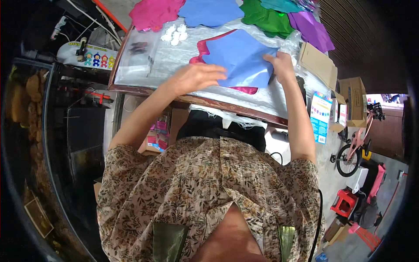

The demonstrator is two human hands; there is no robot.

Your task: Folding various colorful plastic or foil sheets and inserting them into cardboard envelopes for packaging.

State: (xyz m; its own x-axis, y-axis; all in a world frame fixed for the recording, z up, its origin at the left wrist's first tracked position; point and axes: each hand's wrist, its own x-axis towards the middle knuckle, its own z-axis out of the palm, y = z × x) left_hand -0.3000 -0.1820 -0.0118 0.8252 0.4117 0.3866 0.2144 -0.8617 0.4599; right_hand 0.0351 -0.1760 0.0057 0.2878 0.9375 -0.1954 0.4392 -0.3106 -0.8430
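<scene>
A shiny blue sheet (240, 56) with a star-like, pointed outline lies on the table in front of me. Beneath it, a deep pink sheet (201, 49) pokes out along the left and at the near edge. My right hand (282, 66) pinches the blue sheet's right corner between thumb and fingers. Over the sheet's lower left edge my left hand (194, 78) is stretched out, fingers extended and holding nothing; whether its fingertips touch the sheet I cannot tell.
Along the table's far side lie stacks of pink (156, 13), blue (209, 12), green (266, 19) and purple (310, 29) sheets. White small pieces (174, 35) and a clear plastic bag (137, 52) sit at left. Cardboard (316, 65) stands at the right edge.
</scene>
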